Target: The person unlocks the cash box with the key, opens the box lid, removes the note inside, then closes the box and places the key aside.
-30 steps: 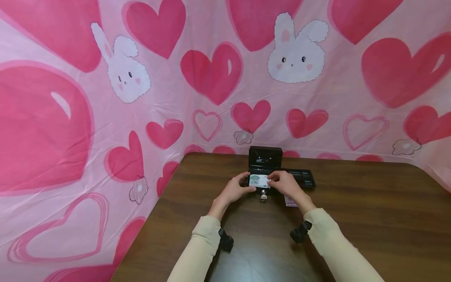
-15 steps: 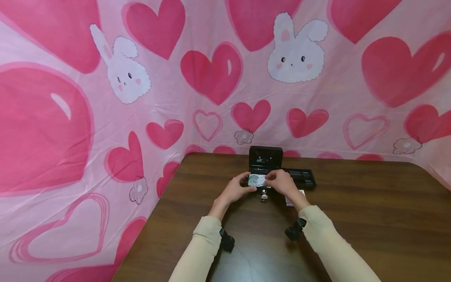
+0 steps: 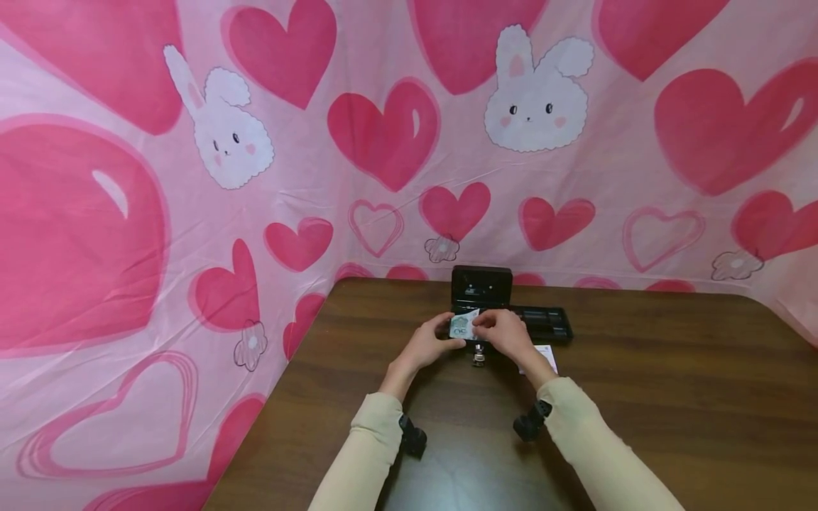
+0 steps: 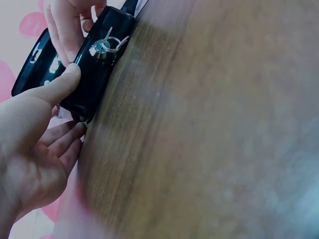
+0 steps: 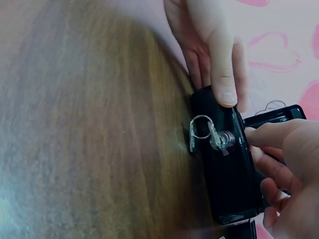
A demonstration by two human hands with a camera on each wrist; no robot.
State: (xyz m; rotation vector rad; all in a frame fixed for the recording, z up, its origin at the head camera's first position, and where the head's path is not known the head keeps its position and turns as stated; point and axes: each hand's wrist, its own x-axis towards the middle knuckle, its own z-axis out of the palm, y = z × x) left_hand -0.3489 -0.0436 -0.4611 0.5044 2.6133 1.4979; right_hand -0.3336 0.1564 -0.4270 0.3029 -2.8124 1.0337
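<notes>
A small black cash box (image 3: 481, 285) stands at the far side of the table with its lid raised. At its left end, my left hand (image 3: 427, 343) grips the box, the thumb on the front rim and the fingers along the end wall. My right hand (image 3: 508, 335) pinches a green-and-white banknote (image 3: 460, 326) over the open box. The note's right part is bent upward beside the fingers. Keys on a ring (image 5: 202, 127) hang from the lock (image 5: 223, 141) on the front. The box's inside is mostly hidden by hands and note.
A black compartment tray (image 3: 554, 323) lies right of the box. In front of it a pale pinkish paper note (image 3: 547, 355) lies partly under my right wrist. The brown wooden table (image 3: 671, 383) meets a pink heart-and-rabbit cloth (image 3: 677, 241) behind.
My right hand has shifted slightly left, and the banknote's right side has gone from flat to bent up. More of the pale note shows. My left hand stays on the box.
</notes>
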